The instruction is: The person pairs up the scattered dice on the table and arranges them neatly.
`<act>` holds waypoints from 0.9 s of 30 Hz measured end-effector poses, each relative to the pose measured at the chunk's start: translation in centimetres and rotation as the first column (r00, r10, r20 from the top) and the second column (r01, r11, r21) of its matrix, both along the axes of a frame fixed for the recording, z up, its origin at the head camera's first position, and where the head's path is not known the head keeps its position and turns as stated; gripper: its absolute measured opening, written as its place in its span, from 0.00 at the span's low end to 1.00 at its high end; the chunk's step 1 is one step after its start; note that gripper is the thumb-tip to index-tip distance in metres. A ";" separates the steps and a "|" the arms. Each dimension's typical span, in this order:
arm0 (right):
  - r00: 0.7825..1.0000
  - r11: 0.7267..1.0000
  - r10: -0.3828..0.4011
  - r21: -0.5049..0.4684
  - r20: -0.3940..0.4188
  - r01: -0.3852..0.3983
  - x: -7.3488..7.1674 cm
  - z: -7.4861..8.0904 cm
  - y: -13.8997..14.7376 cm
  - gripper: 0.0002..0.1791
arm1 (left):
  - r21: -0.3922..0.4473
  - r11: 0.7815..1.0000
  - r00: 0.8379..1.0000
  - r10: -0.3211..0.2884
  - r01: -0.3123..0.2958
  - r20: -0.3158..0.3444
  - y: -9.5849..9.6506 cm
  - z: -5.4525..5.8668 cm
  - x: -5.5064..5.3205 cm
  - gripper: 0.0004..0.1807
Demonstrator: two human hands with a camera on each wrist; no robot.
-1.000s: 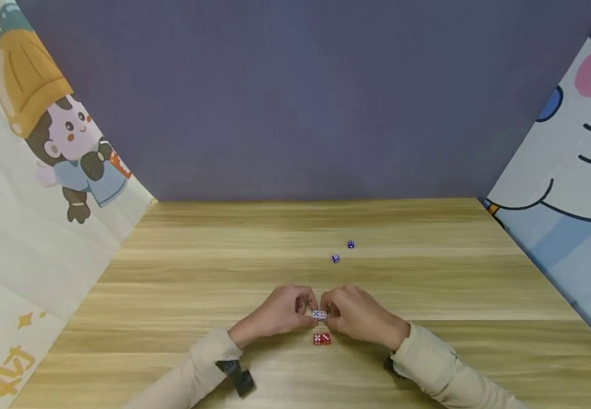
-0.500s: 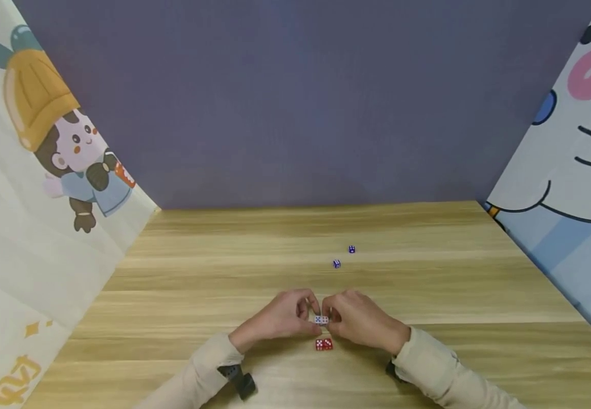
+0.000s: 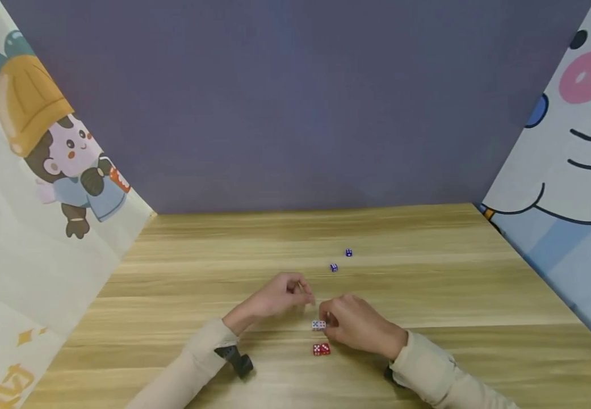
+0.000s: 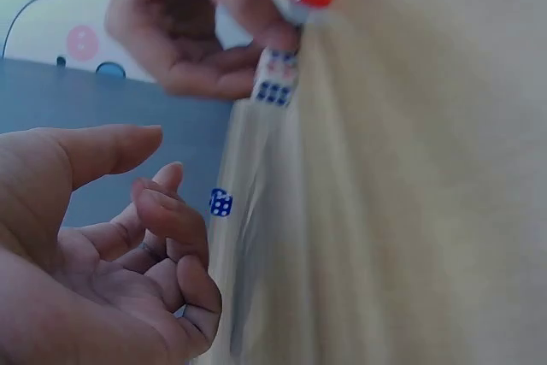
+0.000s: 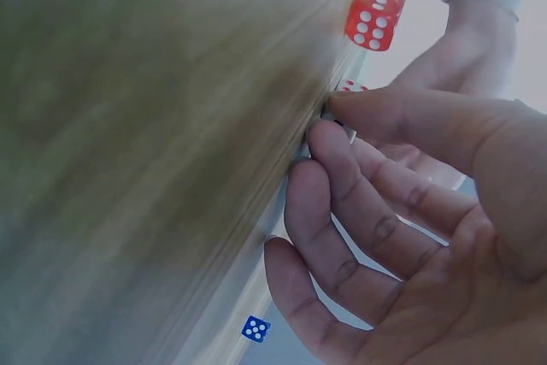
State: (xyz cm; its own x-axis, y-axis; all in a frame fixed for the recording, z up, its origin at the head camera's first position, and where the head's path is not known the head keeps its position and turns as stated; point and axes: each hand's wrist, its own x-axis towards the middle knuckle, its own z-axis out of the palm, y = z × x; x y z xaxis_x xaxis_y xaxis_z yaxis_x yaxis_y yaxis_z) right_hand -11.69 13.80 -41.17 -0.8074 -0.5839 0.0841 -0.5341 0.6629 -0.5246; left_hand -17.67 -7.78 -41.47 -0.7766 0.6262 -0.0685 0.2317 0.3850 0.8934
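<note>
Two white dice stand side by side on the table, the left one (image 3: 315, 325) with blue pips on top and the right one (image 3: 322, 324) with red pips on top. My right hand (image 3: 359, 326) pinches the right white die between thumb and fingertips; the right wrist view hides most of that die behind the thumb. My left hand (image 3: 277, 296) is up and to the left of the pair, fingers loosely bent and holding nothing. Just in front of the white pair lie two red dice, one (image 3: 317, 349) beside the other (image 3: 325, 349).
Farther back on the wooden table (image 3: 198, 250) lie two blue dice, a nearer one (image 3: 334, 267) and a farther one (image 3: 348, 253). A dark grey panel (image 3: 295, 108) closes off the back. Printed cartoon sheets cover both sides.
My left hand has let go of the left white die and moved away, back and to the left. The right hand has stayed at the right white die.
</note>
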 end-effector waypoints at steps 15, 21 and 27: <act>1.000 1.000 0.007 0.003 -0.012 -0.007 0.1 0.0 0.1 0.06 | -0.037 0.990 0.955 0.119 -0.134 -0.271 4.6 0.5 -5.8 0.07; 1.000 1.000 0.003 0.023 -0.018 -0.002 0.0 0.1 0.0 0.06 | -0.127 0.990 0.990 0.041 -0.059 -0.136 6.0 0.1 -7.5 0.12; 1.000 1.000 0.008 0.023 -0.008 -0.007 -0.2 0.1 0.1 0.05 | -0.129 0.992 0.998 -0.011 0.019 0.061 6.6 -0.1 -8.5 0.17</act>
State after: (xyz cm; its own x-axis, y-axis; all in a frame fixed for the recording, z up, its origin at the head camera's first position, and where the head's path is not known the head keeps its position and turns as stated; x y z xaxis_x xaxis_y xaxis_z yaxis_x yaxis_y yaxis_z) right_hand -11.85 13.85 -41.04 -0.8023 -0.5918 0.0774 -0.5434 0.6706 -0.5050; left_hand -26.15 -1.15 -41.56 -0.7592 0.6207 -0.1957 0.1858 0.4949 0.8489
